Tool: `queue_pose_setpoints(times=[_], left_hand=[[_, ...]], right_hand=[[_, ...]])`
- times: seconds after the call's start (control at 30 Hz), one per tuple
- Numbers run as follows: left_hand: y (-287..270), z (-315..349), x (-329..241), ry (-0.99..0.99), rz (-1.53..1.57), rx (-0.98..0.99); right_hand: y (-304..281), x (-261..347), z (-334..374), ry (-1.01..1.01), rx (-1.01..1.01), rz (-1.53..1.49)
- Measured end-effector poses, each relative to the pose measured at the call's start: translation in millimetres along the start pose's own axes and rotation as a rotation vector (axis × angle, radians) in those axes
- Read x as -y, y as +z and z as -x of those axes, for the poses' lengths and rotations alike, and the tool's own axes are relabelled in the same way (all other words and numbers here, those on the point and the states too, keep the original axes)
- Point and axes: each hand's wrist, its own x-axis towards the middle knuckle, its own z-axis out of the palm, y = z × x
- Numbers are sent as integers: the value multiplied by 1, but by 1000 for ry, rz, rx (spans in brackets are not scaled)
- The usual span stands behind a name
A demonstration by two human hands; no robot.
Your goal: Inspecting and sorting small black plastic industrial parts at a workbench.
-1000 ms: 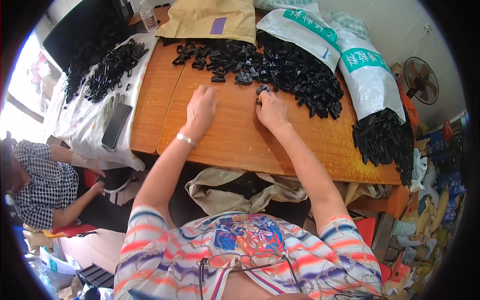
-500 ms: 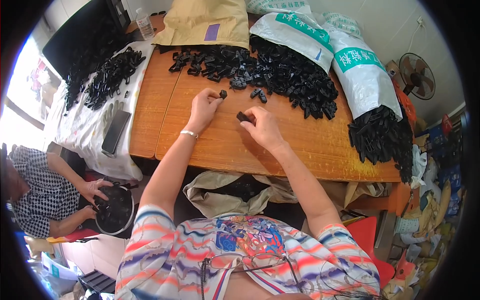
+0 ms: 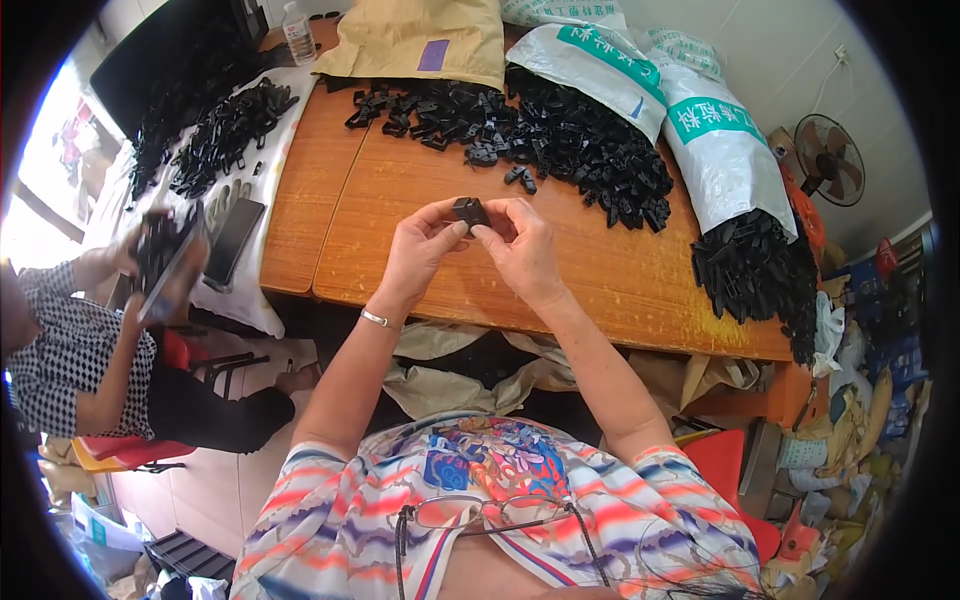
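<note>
The left hand (image 3: 415,255) and the right hand (image 3: 524,258) are close together, and their fingers grip a small black block (image 3: 470,211) over the middle of the brown table (image 3: 400,185). On the far side, a big heap of black parts (image 3: 590,150) lies by a tan bag (image 3: 400,40) and a white bag (image 3: 590,68), and at the right, long black pieces (image 3: 750,265) lie at the near end of 1 more white bag (image 3: 725,155).
</note>
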Motion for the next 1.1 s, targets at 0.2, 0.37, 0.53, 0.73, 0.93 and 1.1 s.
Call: queue_pose_setpoints(times=[0.2,0.37,0.53,0.73,0.93,1.1], left_hand=[[19,12,11,194,-182,-68],[23,25,8,279,-679,-142],[23,45,11,256,-839,-116],[10,85,6,10,-956,212],[12,80,-9,133,-1169,150],[8,-10,-4,299,-1082,-26]], right_hand=[[7,-11,13,-171,-59,144],[16,-14,36,-209,-102,242],[8,-8,51,30,0,113],[-49,-41,28,226,623,51],[-59,-87,-22,178,161,332],[-50,-116,-62,17,-1,632]])
